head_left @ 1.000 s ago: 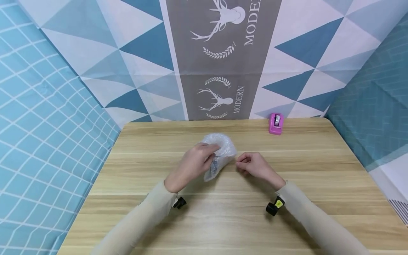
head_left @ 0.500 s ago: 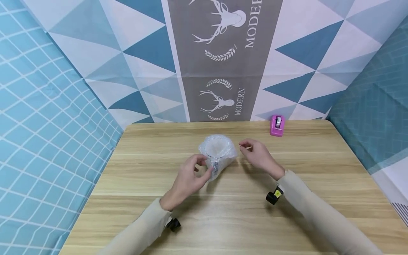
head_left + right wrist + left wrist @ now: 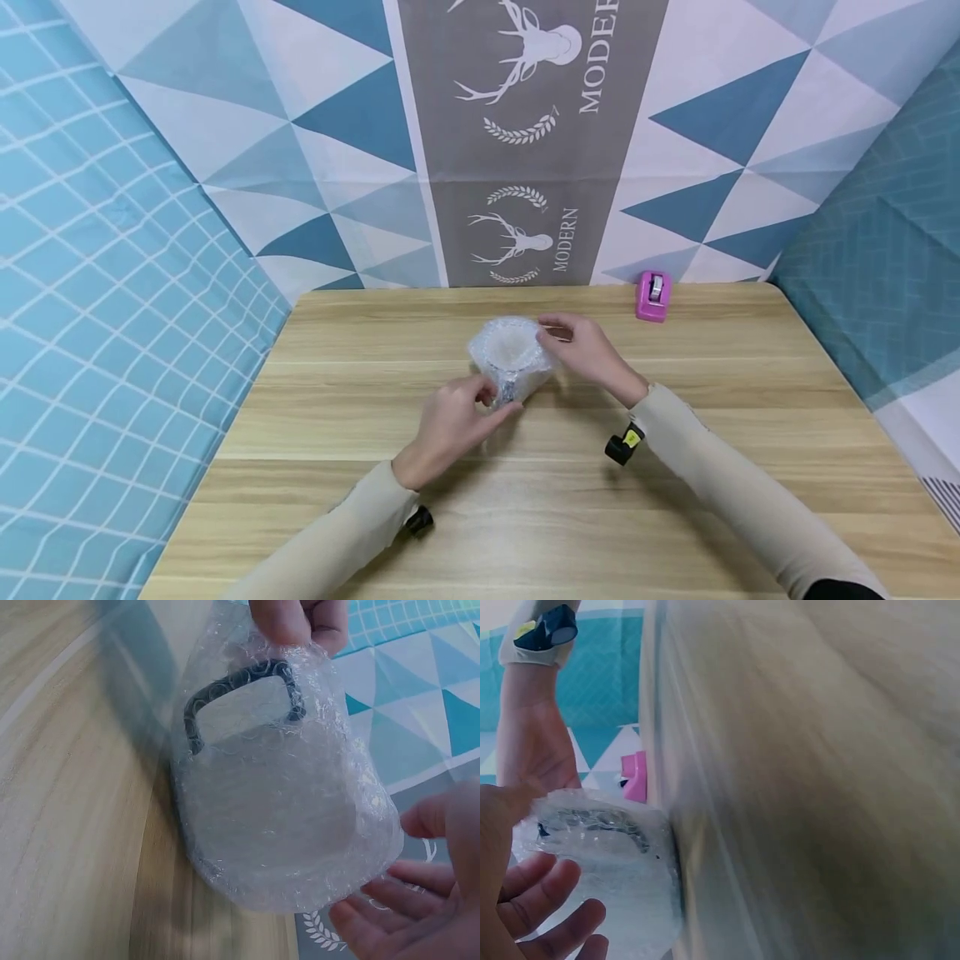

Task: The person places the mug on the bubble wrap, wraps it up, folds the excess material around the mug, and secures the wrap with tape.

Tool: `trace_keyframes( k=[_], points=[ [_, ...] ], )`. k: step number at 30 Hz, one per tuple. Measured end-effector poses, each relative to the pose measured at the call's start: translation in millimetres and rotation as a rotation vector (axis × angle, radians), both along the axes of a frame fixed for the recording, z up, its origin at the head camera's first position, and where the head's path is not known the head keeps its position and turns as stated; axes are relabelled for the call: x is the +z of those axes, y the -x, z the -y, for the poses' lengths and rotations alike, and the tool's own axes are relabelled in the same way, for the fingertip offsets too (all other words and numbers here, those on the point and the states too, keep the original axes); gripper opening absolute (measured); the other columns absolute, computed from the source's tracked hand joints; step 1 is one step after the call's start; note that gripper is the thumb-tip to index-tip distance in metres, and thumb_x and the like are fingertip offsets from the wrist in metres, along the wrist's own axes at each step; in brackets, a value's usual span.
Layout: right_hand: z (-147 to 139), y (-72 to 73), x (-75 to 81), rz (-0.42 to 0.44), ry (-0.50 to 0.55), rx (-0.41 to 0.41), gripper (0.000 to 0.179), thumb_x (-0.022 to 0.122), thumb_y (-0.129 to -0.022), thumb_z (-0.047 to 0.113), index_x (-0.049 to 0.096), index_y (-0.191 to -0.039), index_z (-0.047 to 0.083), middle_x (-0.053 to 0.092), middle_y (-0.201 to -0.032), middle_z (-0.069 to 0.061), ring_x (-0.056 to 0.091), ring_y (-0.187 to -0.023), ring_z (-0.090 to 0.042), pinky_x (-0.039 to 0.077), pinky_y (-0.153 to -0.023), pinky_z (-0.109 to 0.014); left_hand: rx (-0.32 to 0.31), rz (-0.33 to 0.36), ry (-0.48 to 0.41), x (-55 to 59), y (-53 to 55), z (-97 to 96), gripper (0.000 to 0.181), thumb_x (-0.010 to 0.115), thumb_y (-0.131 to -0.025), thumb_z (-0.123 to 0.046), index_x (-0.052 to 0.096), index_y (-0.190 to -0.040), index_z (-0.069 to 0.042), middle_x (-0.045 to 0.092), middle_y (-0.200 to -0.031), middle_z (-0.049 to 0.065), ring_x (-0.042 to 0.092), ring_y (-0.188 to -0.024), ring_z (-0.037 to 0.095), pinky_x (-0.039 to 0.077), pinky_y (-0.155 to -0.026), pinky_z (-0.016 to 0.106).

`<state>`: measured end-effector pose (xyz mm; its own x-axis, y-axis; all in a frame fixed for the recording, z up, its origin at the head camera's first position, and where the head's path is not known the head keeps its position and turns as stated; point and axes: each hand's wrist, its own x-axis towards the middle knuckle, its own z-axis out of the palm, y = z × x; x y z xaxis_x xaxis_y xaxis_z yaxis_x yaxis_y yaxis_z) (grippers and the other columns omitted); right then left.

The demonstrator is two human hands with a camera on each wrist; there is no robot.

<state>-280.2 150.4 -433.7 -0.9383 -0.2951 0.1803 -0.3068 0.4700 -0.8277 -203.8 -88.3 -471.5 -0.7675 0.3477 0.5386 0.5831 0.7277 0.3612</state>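
A mug (image 3: 512, 354) wrapped in bubble wrap stands on the table, its round top facing up. Through the wrap its dark handle (image 3: 247, 686) shows, turned toward the left hand. My left hand (image 3: 453, 417) is at that handle side, thumb and fingers apart, the fingers (image 3: 551, 896) loosely bent against the wrap. On the far right side my right hand (image 3: 588, 350) reaches the wrapped rim, with its thumb and fingertips beside the wrap. In the right wrist view, relaxed fingers (image 3: 397, 896) lie along the wrap's edge.
A pink tape dispenser (image 3: 653, 297) stands near the back right edge of the wooden table (image 3: 675, 400). Patterned cloth (image 3: 517, 125) hangs behind, with blue checked cloth (image 3: 112, 333) along the left side.
My left hand drew back from over the mug's top to its near side, and the wrapped mug's round top came into view. My right hand moved up and then left to the rim.
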Motion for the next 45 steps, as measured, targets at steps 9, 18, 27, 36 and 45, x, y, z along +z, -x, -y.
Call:
trace_keyframes(
  k=[9,18,27,36,45],
  points=[
    [0.4,-5.8,0.6,0.055,0.024,0.040,0.042,0.067,-0.099,0.014,0.060,-0.138,0.000,0.063,-0.138,-0.023,0.070,-0.112,-0.041,0.062,-0.090,-0.041,0.002,0.024,0.018,4.6,4.6,9.8,0.021,0.081,-0.085,-0.029,0.071,-0.088,-0.010,0.072,-0.078,0.000,0.062,-0.061,0.009,0.052,-0.056,0.018],
    [-1.5,-34.9,7.9,0.016,-0.051,0.020,0.027,0.069,-0.097,0.013,0.064,-0.117,-0.005,0.071,-0.115,-0.022,0.072,-0.102,-0.036,0.062,-0.087,-0.038,0.057,0.057,0.072,13.3,25.5,35.6,0.025,0.079,-0.085,-0.018,0.076,-0.102,0.000,0.078,-0.099,0.016,0.075,-0.085,0.028,0.064,-0.076,0.036],
    [5.8,-60.0,10.3,-0.149,-0.167,0.090,0.017,0.068,-0.097,0.007,0.068,-0.110,-0.003,0.074,-0.104,-0.015,0.072,-0.097,-0.028,0.063,-0.085,-0.039,0.025,0.174,0.100,23.7,48.2,52.2,0.029,0.073,-0.091,-0.011,0.072,-0.116,0.005,0.074,-0.115,0.024,0.074,-0.104,0.036,0.061,-0.091,0.043],
    [8.6,-64.5,8.4,-0.151,-0.168,0.092,0.012,0.068,-0.096,0.006,0.069,-0.108,0.002,0.074,-0.103,-0.011,0.072,-0.100,-0.026,0.062,-0.089,-0.043,0.022,0.217,0.026,22.2,55.2,47.8,0.033,0.069,-0.093,-0.003,0.068,-0.124,0.007,0.071,-0.123,0.025,0.069,-0.116,0.037,0.057,-0.099,0.045],
    [-0.3,-55.7,1.6,-0.092,-0.050,-0.016,0.018,0.070,-0.095,0.008,0.068,-0.110,-0.001,0.072,-0.105,-0.013,0.071,-0.098,-0.027,0.062,-0.083,-0.031,0.025,0.401,-0.271,17.1,51.8,59.3,0.059,0.073,-0.089,0.001,0.052,-0.144,0.004,0.053,-0.149,0.026,0.052,-0.137,0.045,0.056,-0.100,0.048]
  ],
)
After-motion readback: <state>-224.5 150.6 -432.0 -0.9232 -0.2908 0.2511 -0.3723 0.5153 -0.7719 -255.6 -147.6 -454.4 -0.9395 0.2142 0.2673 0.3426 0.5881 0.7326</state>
